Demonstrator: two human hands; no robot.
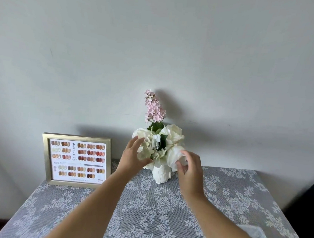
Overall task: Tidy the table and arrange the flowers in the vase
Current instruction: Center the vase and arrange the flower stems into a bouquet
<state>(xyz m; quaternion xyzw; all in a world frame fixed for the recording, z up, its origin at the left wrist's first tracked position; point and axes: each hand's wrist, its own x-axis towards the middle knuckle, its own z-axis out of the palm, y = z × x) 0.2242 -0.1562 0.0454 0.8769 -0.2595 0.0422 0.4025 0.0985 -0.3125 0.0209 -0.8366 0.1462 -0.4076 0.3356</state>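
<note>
A: What lies nearest, taking the vase (161, 173) as the mark?
B: A pale folded cloth (257, 235) at the worktop (147, 209) edge, well nearer than the vase and off to its right. The worktop wears grey lace

A: And the hands?
B: Both reach in from the near side. The left hand (132, 158) is spread, fingers apart, its palm against the white blooms (160, 144) on the vase's left side. The right hand (191, 168) is on the vase's right, fingers curled loosely round a drooping white bloom; I can't tell whether it really pinches the petals

A: Where do the flowers stand?
B: In the vase, which stands upright on the worktop. The white blooms crowd its mouth, and a pink sprig (154, 107) rises above them

A: Anything else?
B: A gold frame (76, 160) left of the vase, upright, showing a colour chart. The wall (156, 46) is behind the vase
</note>
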